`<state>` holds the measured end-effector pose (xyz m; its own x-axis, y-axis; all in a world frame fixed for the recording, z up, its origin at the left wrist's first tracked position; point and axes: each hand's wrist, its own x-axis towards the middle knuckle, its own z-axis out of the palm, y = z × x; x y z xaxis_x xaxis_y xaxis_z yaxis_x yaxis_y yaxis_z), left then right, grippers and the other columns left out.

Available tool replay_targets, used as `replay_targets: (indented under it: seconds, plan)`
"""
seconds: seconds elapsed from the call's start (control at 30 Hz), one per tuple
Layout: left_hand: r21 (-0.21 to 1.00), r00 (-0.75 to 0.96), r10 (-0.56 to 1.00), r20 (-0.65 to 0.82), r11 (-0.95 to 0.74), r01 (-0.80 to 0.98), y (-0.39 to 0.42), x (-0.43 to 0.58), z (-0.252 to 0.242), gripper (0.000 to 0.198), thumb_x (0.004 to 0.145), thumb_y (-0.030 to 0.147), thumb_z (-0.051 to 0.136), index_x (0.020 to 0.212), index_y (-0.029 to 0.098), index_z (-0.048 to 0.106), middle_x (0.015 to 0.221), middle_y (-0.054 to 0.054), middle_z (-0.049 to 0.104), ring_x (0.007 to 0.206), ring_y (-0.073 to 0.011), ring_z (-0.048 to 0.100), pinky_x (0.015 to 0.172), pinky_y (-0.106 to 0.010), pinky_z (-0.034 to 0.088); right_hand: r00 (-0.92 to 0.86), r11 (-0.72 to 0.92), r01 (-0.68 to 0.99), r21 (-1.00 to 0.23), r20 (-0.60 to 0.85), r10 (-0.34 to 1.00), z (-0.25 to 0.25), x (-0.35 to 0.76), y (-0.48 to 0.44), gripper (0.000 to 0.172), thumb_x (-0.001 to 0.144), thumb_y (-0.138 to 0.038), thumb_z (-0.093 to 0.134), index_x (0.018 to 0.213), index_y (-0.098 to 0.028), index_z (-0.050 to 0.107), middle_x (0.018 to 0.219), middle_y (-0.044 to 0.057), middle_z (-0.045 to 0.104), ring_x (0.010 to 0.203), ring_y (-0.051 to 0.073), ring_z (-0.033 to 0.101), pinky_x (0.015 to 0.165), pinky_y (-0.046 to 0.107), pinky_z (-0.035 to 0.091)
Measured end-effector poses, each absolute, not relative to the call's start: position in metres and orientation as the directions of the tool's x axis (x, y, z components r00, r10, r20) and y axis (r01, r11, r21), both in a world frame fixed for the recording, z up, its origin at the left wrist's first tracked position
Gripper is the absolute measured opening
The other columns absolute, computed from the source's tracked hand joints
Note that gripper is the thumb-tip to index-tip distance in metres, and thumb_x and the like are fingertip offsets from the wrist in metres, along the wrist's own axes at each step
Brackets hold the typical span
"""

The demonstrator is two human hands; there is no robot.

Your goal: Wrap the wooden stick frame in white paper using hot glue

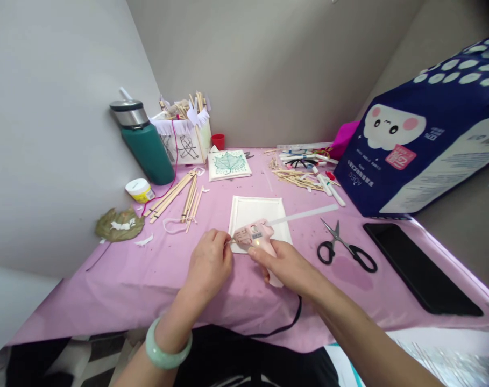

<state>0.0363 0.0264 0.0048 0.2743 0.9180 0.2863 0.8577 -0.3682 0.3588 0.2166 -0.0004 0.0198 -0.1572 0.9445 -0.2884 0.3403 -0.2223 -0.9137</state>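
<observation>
My right hand (pixel 274 260) is wrapped round the handle of a pink hot glue gun (pixel 254 233), whose nozzle points left. A long white glue stick (pixel 304 214) sticks out of its back end. Close by the nozzle, my left hand (pixel 212 259) has its thumb and forefinger pinched together; what lies between them is too small to make out. Beneath the glue gun, a square white canvas panel (pixel 257 208) with a raised border lies on the table, partly covered by the gun and my hands. A black cord (pixel 284 327) runs down from the gun over the table edge.
Black-handled scissors (pixel 346 246) lie half-open at right, beside a black phone (pixel 422 269) and a large blue package (pixel 413 145). At left are bundled wooden sticks (pixel 174 194), a dried leaf (pixel 120 224), a small jar (pixel 140 190) and a green tumbler (pixel 148 148). A leaf-printed panel (pixel 229 164) sits behind.
</observation>
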Motion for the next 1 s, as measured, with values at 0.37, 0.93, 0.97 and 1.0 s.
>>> replay_targets:
  seconds: [0.37, 0.93, 0.97, 1.0]
  plan:
    - [0.287, 0.175, 0.951, 0.256, -0.248, 0.925, 0.029, 0.044, 0.007, 0.009, 0.087, 0.022, 0.047, 0.084, 0.021, 0.054, 0.085, -0.004, 0.06, 0.08, -0.0206, 0.056, 0.064, -0.031, 0.037, -0.203, -0.256, 0.347, -0.902, -0.338, 0.919, 0.028, 0.217, 0.003, 0.061, 0.082, -0.071, 0.04, 0.057, -0.017, 0.053, 0.05, 0.001, 0.055, 0.047, 0.013, 0.054, 0.052, 0.024, 0.041]
    - [0.381, 0.124, 0.965, 0.23, -0.207, 0.901, 0.032, 0.041, 0.004, 0.007, 0.086, 0.022, 0.046, 0.081, 0.021, 0.052, 0.081, -0.002, 0.062, 0.077, -0.0185, 0.056, 0.064, -0.03, 0.035, -0.213, -0.32, 0.321, -0.892, -0.397, 0.893, 0.037, 0.211, 0.006, 0.056, 0.085, -0.064, 0.043, 0.055, -0.017, 0.051, 0.049, 0.001, 0.054, 0.045, 0.012, 0.052, 0.049, 0.024, 0.04]
    - [0.387, 0.126, 0.965, 0.229, -0.209, 0.898, 0.033, 0.04, 0.004, 0.008, 0.086, 0.022, 0.046, 0.081, 0.021, 0.052, 0.081, -0.002, 0.062, 0.077, -0.0185, 0.056, 0.064, -0.03, 0.035, -0.216, -0.318, 0.324, -0.891, -0.397, 0.892, 0.036, 0.211, 0.006, 0.057, 0.085, -0.065, 0.043, 0.055, -0.017, 0.051, 0.049, 0.001, 0.054, 0.045, 0.012, 0.052, 0.049, 0.024, 0.04]
    - [0.391, 0.128, 0.965, 0.228, -0.212, 0.896, 0.033, 0.04, 0.003, 0.008, 0.086, 0.021, 0.046, 0.081, 0.021, 0.052, 0.081, -0.002, 0.062, 0.076, -0.0184, 0.056, 0.064, -0.03, 0.035, -0.221, -0.313, 0.328, -0.891, -0.395, 0.892, 0.036, 0.211, 0.006, 0.057, 0.085, -0.065, 0.043, 0.054, -0.017, 0.051, 0.049, 0.001, 0.054, 0.045, 0.012, 0.052, 0.05, 0.025, 0.04]
